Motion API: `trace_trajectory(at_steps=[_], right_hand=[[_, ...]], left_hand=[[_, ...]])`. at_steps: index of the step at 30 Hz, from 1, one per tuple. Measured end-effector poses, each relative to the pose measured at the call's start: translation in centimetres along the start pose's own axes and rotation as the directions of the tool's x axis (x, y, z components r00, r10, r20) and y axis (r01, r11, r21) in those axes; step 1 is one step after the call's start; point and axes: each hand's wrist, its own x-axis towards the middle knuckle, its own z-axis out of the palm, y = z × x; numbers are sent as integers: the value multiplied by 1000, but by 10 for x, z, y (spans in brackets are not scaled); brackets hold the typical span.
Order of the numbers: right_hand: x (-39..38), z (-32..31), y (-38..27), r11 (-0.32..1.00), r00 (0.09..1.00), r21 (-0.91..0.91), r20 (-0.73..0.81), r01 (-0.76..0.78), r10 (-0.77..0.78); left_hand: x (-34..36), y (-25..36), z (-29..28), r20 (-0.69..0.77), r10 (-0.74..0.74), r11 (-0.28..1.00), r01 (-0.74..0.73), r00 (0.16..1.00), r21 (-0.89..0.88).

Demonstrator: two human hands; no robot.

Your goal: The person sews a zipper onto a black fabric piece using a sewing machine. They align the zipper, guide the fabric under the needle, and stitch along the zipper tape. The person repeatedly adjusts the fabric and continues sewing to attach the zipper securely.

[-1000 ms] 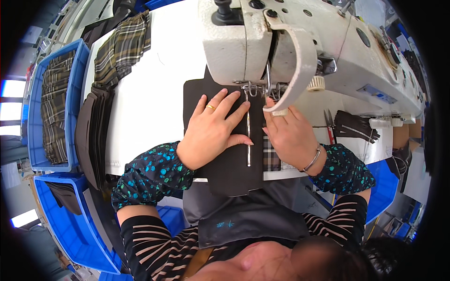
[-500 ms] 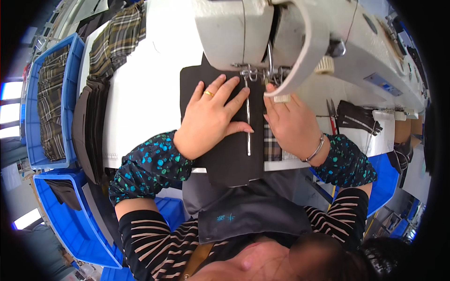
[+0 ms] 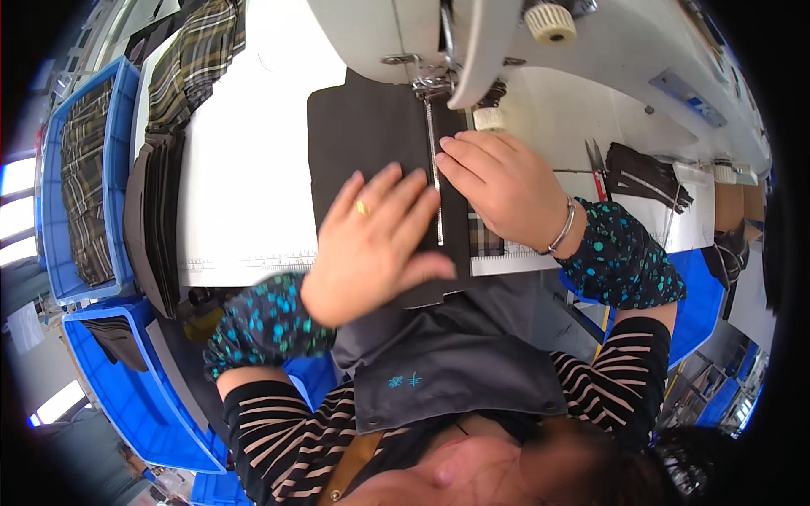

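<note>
So the landmark here is the white industrial sewing machine point(image 3: 506, 51) at the top of the view. A dark fabric panel point(image 3: 367, 139) lies flat on the white worktop point(image 3: 245, 185) right under its head, with a silver zipper point(image 3: 435, 181) running straight down from the presser foot point(image 3: 430, 84) toward the person.

The left hand point(image 3: 371, 244) is below the machine, left of the zipper, fingers spread wide and flat over the panel, a gold ring on one finger. It looks a bit blurred, and I can't tell if the palm is pressing on the cloth or just above it. The right hand point(image 3: 506, 190) sits just right of the zipper, fingers together and laid flat, fingertips touching the fabric edge beside the zipper teeth, bracelet on the wrist. Neither grip is pinching anything; both are open-handed.

A strip of plaid fabric point(image 3: 483, 240) peeks out under the right hand. Right of the machine's needle area there are small scissors point(image 3: 596, 160) and a heap of dark zippers point(image 3: 641, 173). Far left of the machine: a stack of dark panels point(image 3: 152, 211), plaid pieces point(image 3: 198, 59) above them, and blue bins point(image 3: 84, 177) holding more plaid.
</note>
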Motion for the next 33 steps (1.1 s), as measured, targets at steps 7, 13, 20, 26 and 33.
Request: trace_trajectory(at_steps=[7, 13, 20, 26, 33], right_hand=[[0, -3, 3, 994, 996, 100, 81, -30, 22], [-2, -16, -4, 996, 997, 60, -48, -59, 62], [-46, -30, -71, 988, 1000, 150, 23, -21, 18], [-59, -9, -76, 995, 1000, 103, -24, 18, -16], [-58, -6, -71, 994, 997, 98, -61, 50, -44]], left_hand=[[-29, 12, 6, -26, -43, 960, 34, 999, -278], [-19, 1, 6, -42, -134, 878, 99, 990, -469], [-23, 11, 8, -81, -114, 924, 75, 990, -374], [-36, 24, 21, -217, -11, 987, -25, 976, -161], [-38, 23, 24, -236, -7, 982, -38, 972, -184]])
